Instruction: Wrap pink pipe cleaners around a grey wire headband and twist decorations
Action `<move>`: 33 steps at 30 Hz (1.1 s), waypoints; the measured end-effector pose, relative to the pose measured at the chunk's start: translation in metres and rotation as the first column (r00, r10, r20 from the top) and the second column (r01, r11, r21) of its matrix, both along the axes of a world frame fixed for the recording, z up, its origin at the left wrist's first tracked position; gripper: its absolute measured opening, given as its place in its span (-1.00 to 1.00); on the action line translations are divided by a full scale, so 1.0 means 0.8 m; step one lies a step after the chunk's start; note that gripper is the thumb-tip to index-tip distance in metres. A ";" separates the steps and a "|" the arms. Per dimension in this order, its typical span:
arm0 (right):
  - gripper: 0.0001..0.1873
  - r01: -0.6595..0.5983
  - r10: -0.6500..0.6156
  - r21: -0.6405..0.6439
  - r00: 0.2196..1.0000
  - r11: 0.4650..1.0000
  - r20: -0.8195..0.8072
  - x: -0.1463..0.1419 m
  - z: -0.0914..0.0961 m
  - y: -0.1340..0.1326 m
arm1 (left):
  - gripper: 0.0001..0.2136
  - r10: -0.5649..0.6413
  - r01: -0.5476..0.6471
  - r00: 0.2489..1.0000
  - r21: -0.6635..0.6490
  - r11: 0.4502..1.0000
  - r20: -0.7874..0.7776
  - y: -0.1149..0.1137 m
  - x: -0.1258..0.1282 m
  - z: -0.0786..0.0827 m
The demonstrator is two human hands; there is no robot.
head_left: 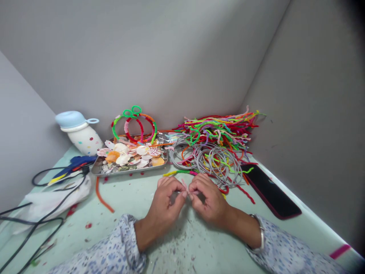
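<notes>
My left hand [167, 201] and my right hand [207, 198] meet at the table's middle, fingers pinched together on a short pink pipe cleaner [186, 187] held between them. Just beyond my fingers lies a headband wrapped in yellow, green and pink pipe cleaner [179, 172]. Behind it sits a heap of grey headbands [212, 160] and a pile of colourful pipe cleaners [216, 129]. A silver bracelet circles my right wrist.
A metal tray [98, 170] of seashells stands at the back left with finished wrapped hoops [134, 123] behind it. A white spotted bottle [81, 135], a blue glue gun [75, 164] with black cables, a white plastic bag [48, 199], an orange pipe cleaner [102, 198] and a black phone [270, 190] lie around.
</notes>
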State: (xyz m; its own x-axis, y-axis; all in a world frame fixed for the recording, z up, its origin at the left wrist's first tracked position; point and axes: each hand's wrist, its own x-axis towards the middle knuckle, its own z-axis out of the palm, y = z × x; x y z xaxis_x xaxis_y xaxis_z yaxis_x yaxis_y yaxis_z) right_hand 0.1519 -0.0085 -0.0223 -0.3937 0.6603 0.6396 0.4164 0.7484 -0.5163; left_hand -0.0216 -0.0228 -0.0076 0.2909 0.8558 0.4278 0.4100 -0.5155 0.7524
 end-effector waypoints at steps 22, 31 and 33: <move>-0.97 -0.030 0.030 -0.013 1.000 0.999 -0.009 0.005 0.004 -0.001 | -0.92 -0.017 0.017 1.000 0.040 0.999 -0.003 -0.002 0.001 0.002; -0.96 -0.031 0.030 -0.008 1.000 0.999 -0.003 0.004 0.000 0.000 | -0.92 0.000 0.000 1.000 0.048 0.999 -0.015 -0.003 0.002 0.002; -0.95 -0.037 0.037 -0.008 0.999 0.999 -0.003 0.004 0.000 0.001 | -0.92 0.005 -0.005 1.000 0.050 0.999 -0.017 -0.003 0.001 0.002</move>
